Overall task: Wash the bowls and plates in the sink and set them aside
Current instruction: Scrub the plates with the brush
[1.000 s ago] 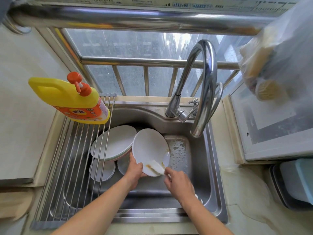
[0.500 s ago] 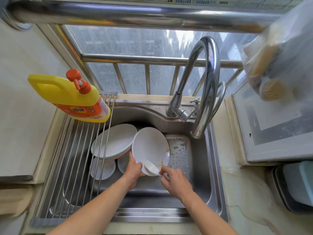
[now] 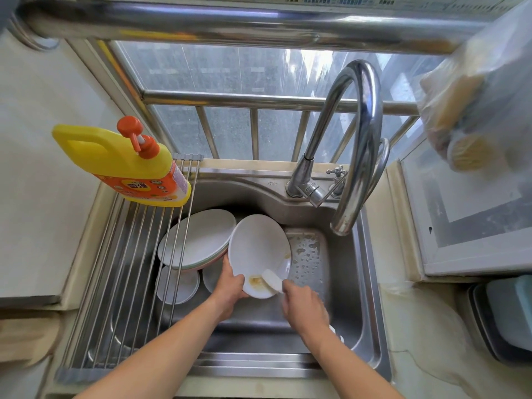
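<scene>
On the left, the roll-up drying rack (image 3: pixel 138 272) over the sink (image 3: pixel 371 298) holds only a yellow detergent bottle (image 3: pixel 123 165), so nothing looks set aside yet. Below it wait stacked plates (image 3: pixel 198 240) and two small bowls (image 3: pixel 178 286). At centre, the left hand (image 3: pixel 230 289) grips a tilted white plate (image 3: pixel 259 249) by its near rim, and the right hand (image 3: pixel 302 306) holds a white sponge (image 3: pixel 272 280) on a brown stain; washing seems barely begun.

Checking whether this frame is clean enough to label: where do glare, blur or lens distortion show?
Head view: daylight from the window glares on the faucet and top rail; the bag at upper right is blurred; the wide lens bows the rail and the sink edges; the plate and both hands, left and right, stay sharp.
</scene>
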The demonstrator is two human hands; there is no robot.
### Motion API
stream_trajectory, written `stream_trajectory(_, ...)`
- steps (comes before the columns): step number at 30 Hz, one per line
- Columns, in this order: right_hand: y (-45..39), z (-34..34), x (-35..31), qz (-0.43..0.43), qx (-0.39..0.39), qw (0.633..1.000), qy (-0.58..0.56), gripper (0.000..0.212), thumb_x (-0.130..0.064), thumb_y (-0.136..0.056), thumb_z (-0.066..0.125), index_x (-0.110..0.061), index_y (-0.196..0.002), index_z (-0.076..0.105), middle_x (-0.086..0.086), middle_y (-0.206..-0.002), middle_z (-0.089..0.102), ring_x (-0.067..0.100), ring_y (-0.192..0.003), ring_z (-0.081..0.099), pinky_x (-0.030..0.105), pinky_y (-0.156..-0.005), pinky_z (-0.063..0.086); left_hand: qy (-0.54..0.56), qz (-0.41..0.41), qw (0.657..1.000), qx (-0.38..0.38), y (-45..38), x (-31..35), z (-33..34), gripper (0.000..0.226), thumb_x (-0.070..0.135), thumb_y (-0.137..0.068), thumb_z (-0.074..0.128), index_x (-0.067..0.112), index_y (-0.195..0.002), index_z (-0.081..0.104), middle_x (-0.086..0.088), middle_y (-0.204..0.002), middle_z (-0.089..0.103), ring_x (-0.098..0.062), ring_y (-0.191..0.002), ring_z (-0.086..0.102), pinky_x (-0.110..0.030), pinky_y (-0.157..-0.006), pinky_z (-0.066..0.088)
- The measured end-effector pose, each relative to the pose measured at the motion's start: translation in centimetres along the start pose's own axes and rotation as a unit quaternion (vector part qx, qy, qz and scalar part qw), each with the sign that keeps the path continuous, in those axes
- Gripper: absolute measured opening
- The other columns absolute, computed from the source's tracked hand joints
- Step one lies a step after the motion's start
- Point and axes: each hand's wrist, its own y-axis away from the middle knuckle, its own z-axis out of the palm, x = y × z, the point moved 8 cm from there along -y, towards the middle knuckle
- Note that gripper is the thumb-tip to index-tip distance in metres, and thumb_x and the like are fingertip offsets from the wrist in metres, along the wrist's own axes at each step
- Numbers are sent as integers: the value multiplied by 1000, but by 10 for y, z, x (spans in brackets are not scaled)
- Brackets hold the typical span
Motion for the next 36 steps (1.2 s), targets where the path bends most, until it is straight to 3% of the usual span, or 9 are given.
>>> stream_trajectory(3,5,2,-16,-61,-26,996,-55,15,-32,-93,51,-32,-107,56,9,-86,67,31,-80,63,37,-64,48,-6,6,1000,4,-1,0,-4,73,-6,-95,45,47,-141,27,7,-137,51,-20,-121,55,-54,-79,61)
stream_trajectory(7,-3,-6,11,-9,-1,1000,0,10,-27,-99,48,-27,-106,55,9,-88,66,36,-85,65,37,-64,44,-10,-1,1000,2,-2,0,-4,73,-8,-96,41,48,-138,27,9,-131,52,-17,-114,58,-54,-81,61)
stream_trajectory(11,8,2,-11,-97,-36,994,24,12,-30,-97,46,-27,-108,48,10,-86,65,38,-78,62,41,-65,53,-12,2,1000,9,-3,-2,-5,78,-13,-93,37,45,-144,25,6,-135,52,-23,-121,56,-55,-85,59)
stream_trajectory(16,6,9,-11,-56,-22,991,116,24,-12,-99,41,-24,-119,48,14,-102,67,39,-94,64,39,-69,35,-2,4,1000,5,0,-2,-1,78,-13,-93,38,47,-142,26,12,-130,54,-19,-119,56,-54,-84,60)
stream_trajectory(20,12,9,-23,-96,-20,995,22,15,-28,-96,46,-28,-110,48,12,-88,65,40,-82,61,39,-63,42,-6,13,1000,11,-1,0,-5,79,-14,-91,41,44,-142,27,5,-135,52,-21,-121,55,-57,-91,57)
stream_trajectory(24,3,8,-2,-13,-8,998,54,21,-17,-98,40,-28,-114,49,12,-91,64,38,-88,64,38,-64,40,-6,2,1000,0,0,0,-3,80,-14,-93,37,46,-146,24,10,-131,54,-21,-120,56,-49,-81,61)
stream_trajectory(28,7,9,-18,-62,-20,997,-45,17,-30,-95,50,-30,-111,56,9,-90,67,33,-86,64,37,-66,49,-12,3,1000,-1,-1,0,-5,79,-9,-94,46,44,-149,23,5,-138,52,-23,-124,54,-54,-86,59)
stream_trajectory(32,0,6,-5,-15,0,1000,-7,15,-24,-97,46,-25,-108,57,12,-92,66,37,-88,64,39,-67,45,-9,-5,1000,6,0,-1,-4,78,-12,-95,37,43,-149,23,5,-135,52,-22,-121,56,-49,-81,61)
stream_trajectory(36,1,6,-16,-50,-21,998,-19,15,-28,-96,49,-27,-109,57,10,-93,67,36,-86,63,39,-67,50,-9,-2,1000,5,0,-1,-5,77,-12,-94,40,47,-143,27,6,-136,52,-21,-121,56,-54,-84,60)
